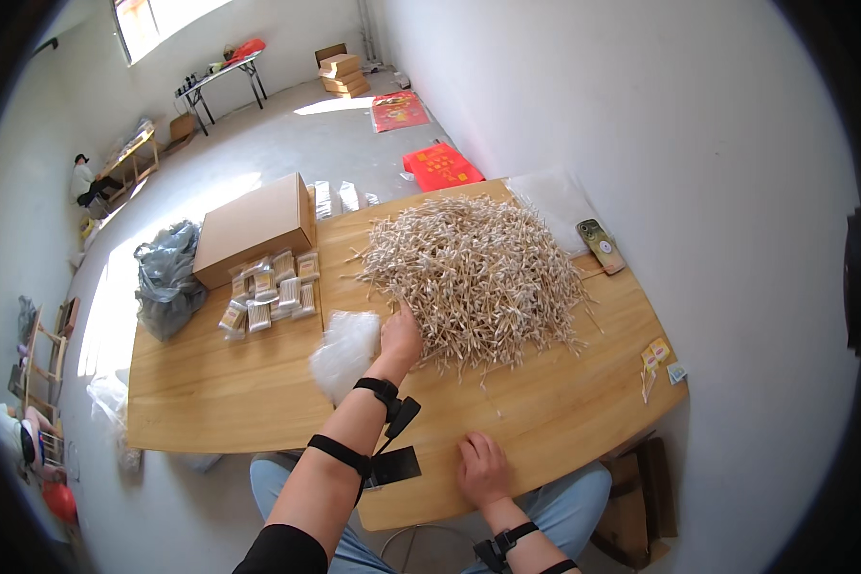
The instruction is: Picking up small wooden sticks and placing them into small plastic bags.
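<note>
A large loose heap of cotton swabs (478,277) covers the far middle of the wooden table. My left hand (401,337) is at the heap's near left edge, its index finger reaching toward the swabs and its other fingers curled in. Whatever may be between those fingers is hidden. Beside it on the left lies a stack of clear plastic bags (346,352). My right hand (485,469) rests on the table near the front edge, fingers lying on the wood, with nothing seen in it. Several filled packs of swabs (275,290) lie together farther left.
A cardboard box (254,228) and a grey plastic bag (168,277) stand at the table's far left. At the right are a phone (600,246) on clear plastic sheeting (551,206) and small yellow cards (655,354). A wall rises close on the right. Another person (86,180) sits far left.
</note>
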Available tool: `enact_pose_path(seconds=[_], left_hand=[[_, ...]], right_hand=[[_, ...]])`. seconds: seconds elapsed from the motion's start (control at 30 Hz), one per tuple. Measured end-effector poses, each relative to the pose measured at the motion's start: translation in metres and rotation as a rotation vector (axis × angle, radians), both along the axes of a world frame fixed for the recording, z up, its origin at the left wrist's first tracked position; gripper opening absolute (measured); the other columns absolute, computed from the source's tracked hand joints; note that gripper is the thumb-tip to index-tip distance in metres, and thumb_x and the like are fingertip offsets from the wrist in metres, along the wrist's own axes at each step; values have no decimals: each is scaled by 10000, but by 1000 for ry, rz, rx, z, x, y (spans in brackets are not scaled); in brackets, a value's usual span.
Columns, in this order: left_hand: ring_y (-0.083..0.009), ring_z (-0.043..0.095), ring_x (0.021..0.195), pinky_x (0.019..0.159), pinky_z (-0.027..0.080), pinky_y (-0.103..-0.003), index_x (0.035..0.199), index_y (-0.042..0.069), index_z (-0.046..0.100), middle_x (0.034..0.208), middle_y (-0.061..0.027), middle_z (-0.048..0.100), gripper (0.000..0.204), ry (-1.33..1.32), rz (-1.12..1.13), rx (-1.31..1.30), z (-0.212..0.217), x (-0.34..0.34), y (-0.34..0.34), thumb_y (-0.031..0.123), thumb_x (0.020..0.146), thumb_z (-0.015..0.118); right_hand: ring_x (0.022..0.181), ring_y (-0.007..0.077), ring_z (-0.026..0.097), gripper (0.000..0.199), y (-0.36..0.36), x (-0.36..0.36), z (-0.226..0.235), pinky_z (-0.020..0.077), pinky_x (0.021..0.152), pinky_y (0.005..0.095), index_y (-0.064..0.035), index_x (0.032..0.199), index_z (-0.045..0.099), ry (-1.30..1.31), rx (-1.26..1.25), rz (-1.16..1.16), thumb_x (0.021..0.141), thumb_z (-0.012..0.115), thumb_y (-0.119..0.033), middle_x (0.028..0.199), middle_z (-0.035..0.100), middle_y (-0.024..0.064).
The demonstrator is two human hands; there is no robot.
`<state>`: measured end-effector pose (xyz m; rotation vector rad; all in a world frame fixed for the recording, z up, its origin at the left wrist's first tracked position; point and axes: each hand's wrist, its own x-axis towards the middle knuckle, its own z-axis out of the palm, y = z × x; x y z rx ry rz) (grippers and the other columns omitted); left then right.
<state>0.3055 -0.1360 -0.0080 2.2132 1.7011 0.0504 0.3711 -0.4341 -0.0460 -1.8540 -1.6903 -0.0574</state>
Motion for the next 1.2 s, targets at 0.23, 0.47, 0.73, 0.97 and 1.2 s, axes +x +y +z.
enact_pose_path(seconds=[0.23,0.47,0.73,0.97,1.2], left_hand=[[-306,348,1391,1162,217,-484,1408,80,451,1444,-153,450,508,-143,-131,404,-34,-73,-24,167,915,540],[-275,286,1440,1186,132,-523,1243,131,627,1478,-99,444,388,19,-410,431,-25,-99,-8,354,959,486],[-254,328,1422,1191,106,-524,1203,76,625,1427,-75,500,437,188,-412,313,-16,-95,26,392,977,426],[-281,263,1451,1184,80,-539,1428,82,444,1505,-127,396,581,-18,-204,273,-15,-124,28,459,988,409],[-392,150,1467,1140,137,-611,1537,157,225,1591,-226,115,912,-200,-84,329,-25,-193,-78,412,815,720]], right_hand=[[1120,280,562,261,1,-1,-4,482,911,406,-83,1012,638,-23,-8,-11,753,616,-91,1115,609,93],[1163,271,546,313,-1,-1,3,461,948,408,-102,1049,641,-9,-63,-5,736,622,-85,1156,605,84],[1165,276,545,314,-2,-3,6,453,958,411,-101,1060,639,-11,-107,-5,747,621,-81,1160,602,85],[1149,283,550,308,2,-4,5,466,943,414,-86,1065,634,-26,-60,-1,758,615,-72,1156,599,93],[1148,283,552,301,-1,-1,2,469,939,414,-88,1056,630,-24,-62,-16,756,614,-66,1154,597,92]])
